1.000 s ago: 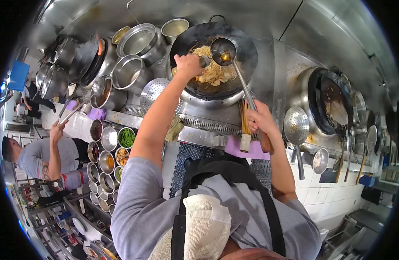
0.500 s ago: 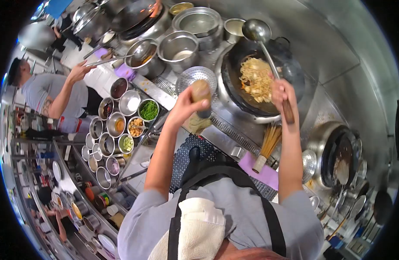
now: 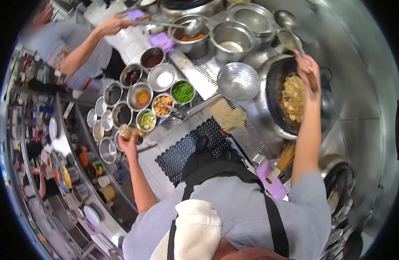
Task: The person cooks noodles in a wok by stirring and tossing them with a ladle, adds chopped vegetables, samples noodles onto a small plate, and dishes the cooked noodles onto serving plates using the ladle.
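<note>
My left hand (image 3: 131,146) is wrapped round a small bottle (image 3: 126,131) with pale brown contents, beside the cluster of metal ingredient bowls. Closest to it is a bowl of chopped pale green vegetable (image 3: 146,120). My right hand (image 3: 308,70) grips a ladle (image 3: 286,20) by its handle, over the far side of a dark wok (image 3: 274,97). The ladle's bowl lies past the wok, by a small metal pot (image 3: 290,41). Fried noodles (image 3: 293,99) rest in the wok.
A perforated strainer (image 3: 238,82) lies left of the wok. Metal pots (image 3: 232,39) stand behind it. A bamboo brush (image 3: 282,162) lies by the counter's front edge. At left, another person (image 3: 78,54) holds a long-handled ladle (image 3: 193,27) over a pot.
My left hand has carried the bottle left, from near the strainer to the ingredient bowls. My right hand and ladle have moved toward the back of the wok. The camera view has turned left.
</note>
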Tool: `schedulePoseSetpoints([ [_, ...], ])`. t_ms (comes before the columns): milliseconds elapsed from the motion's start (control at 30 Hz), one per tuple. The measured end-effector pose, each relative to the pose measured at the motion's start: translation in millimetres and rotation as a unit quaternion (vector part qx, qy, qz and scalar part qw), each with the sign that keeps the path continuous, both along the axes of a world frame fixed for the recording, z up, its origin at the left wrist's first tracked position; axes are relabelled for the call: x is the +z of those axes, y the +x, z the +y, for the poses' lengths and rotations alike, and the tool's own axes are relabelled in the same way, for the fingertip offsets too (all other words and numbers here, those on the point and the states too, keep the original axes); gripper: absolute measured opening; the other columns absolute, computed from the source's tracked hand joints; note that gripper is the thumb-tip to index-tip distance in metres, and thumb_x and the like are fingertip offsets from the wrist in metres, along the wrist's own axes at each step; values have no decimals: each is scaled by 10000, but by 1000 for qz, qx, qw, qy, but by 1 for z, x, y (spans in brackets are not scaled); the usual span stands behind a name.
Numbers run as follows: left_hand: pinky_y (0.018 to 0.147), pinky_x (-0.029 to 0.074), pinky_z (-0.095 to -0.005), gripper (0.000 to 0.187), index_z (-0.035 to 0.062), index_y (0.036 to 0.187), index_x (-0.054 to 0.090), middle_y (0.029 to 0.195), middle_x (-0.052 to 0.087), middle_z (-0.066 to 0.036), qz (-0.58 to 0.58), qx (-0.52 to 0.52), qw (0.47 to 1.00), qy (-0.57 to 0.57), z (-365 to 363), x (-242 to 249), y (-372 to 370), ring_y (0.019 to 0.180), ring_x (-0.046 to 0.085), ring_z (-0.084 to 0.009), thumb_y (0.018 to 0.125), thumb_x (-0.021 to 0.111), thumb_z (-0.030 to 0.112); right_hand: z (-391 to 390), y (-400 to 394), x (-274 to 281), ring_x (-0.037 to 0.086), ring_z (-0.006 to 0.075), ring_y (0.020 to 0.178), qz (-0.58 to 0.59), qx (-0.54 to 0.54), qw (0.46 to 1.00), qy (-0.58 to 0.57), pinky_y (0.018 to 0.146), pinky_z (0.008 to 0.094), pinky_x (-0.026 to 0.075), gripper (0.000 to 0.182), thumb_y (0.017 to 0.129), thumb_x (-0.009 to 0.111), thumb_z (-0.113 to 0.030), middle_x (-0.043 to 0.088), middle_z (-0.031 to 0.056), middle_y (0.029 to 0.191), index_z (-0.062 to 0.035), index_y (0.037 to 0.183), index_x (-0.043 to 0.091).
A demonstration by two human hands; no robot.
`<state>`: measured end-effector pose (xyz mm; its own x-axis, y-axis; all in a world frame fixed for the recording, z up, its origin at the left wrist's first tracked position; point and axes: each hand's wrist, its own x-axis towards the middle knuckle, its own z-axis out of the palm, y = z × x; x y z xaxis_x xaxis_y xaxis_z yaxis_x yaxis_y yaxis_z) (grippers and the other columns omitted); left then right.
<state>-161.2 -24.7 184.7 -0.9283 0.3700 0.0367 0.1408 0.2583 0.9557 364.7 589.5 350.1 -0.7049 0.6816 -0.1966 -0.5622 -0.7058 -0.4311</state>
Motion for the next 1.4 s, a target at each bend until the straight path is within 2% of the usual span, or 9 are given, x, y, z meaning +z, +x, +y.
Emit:
schedulePoseSetpoints([
  [233,934,527,-339,523,11,1242,590,1163,668,-80,-15,83,992,98,1,-42,-23,1032,659,-185,779,832,12,-240,114,-4,370,59,383,-285,-145,941,113,317,222,312,463,1038,450,-112,450,-34,663,1,1483,394],
  [467,1000,465,-380,652,-42,1241,582,1179,594,-135,89,62,992,-68,-3,-61,-28,1082,600,-244,711,895,172,-344,121,-40,382,110,370,-720,-175,645,188,336,302,354,561,978,573,-83,444,19,592,-58,1502,374],
  [600,913,491,-381,426,-19,1197,618,1049,598,-119,222,160,962,-23,12,-7,14,937,597,-241,817,774,96,-360,103,-39,370,89,369,-633,-214,727,157,332,276,343,456,999,564,-91,392,-20,554,-98,1433,426],
  [700,843,506,-384,316,10,1170,643,925,603,-139,210,-53,968,-125,-5,18,44,839,602,-261,858,686,35,-363,82,-38,349,76,372,-677,-222,676,188,328,272,321,456,1003,571,-99,358,-29,552,-112,1434,423],
  [767,805,520,-412,260,18,1116,663,848,613,-171,146,-200,959,-138,6,12,74,783,615,-336,864,611,-21,-359,83,-36,348,82,364,-507,-215,826,124,324,269,318,452,1049,474,-127,378,-17,596,-92,1490,384],
  [867,836,525,-454,285,8,1113,672,968,680,-227,24,-325,921,-212,10,-35,98,904,656,-409,836,625,58,-356,61,-12,355,88,362,-166,-197,966,-5,321,258,346,466,1086,315,-123,419,9,667,-35,1544,295],
  [1067,878,534,-493,397,-3,1146,662,1028,688,-290,-106,-365,801,-462,-84,-181,110,1001,670,-444,806,630,199,-294,-18,22,348,46,348,-165,-9,986,11,279,222,262,479,1051,411,-86,405,-18,646,-21,1520,337],
  [1267,858,524,-520,286,8,977,673,963,687,-294,-176,-542,650,-503,-111,-202,101,984,661,-469,827,598,239,-153,-207,53,352,24,392,-457,145,796,369,340,221,279,152,952,578,-138,457,-47,619,-19,1046,585],
  [1400,831,523,-520,246,5,939,670,920,675,-300,-70,-486,764,-420,-94,-203,87,949,659,-471,815,609,208,-84,-310,20,451,89,431,-559,240,588,533,372,276,367,97,889,589,-98,468,-21,594,-4,874,572],
])
